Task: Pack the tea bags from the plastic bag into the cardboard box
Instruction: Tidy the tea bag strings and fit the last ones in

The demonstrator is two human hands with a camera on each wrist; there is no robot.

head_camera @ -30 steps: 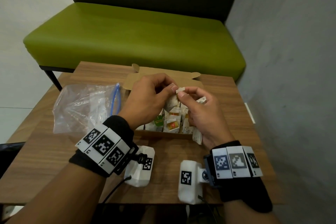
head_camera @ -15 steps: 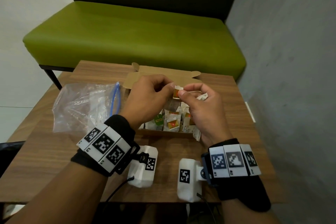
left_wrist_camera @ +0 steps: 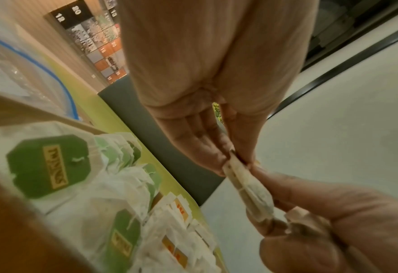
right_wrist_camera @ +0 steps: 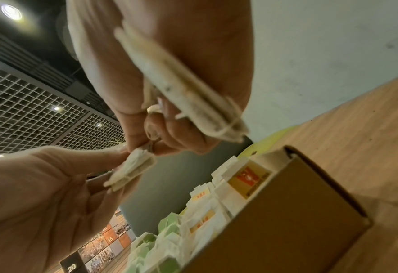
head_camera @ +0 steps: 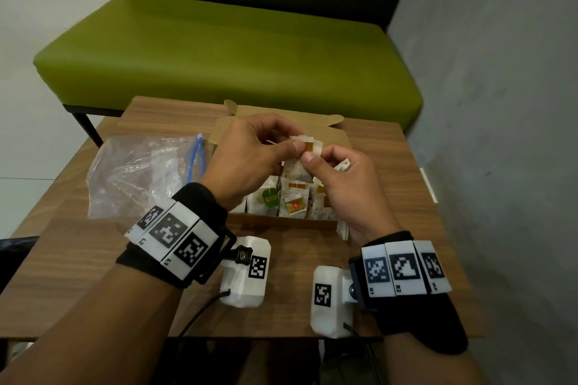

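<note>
Tea bags stand packed on edge in the cardboard box just beneath both hands, green tags toward the left hand's side and orange tags toward the right. Farthest out past the left hand's knuckles lies the clear plastic bag with its blue zip strip, crumpled on the wooden table and touching the box's left side.

The left hand hovers over the box's left half, thumb and fingertips pinched together on the top edge of one tea bag with an orange tag; the left wrist view shows that bag edge-on, squeezed flat between the fingers.

The right hand meets it from the other side, its thumb and forefinger pinching the same bag lower down, so both hands grip it above the box. Its remaining fingers are curled round a second small bundle of tea bags, pressed against the palm, with one corner poking out below the heel of the hand by the box's near right corner.

Beyond both hands' fingertips, the box's lid flap lies open toward a green bench.
</note>
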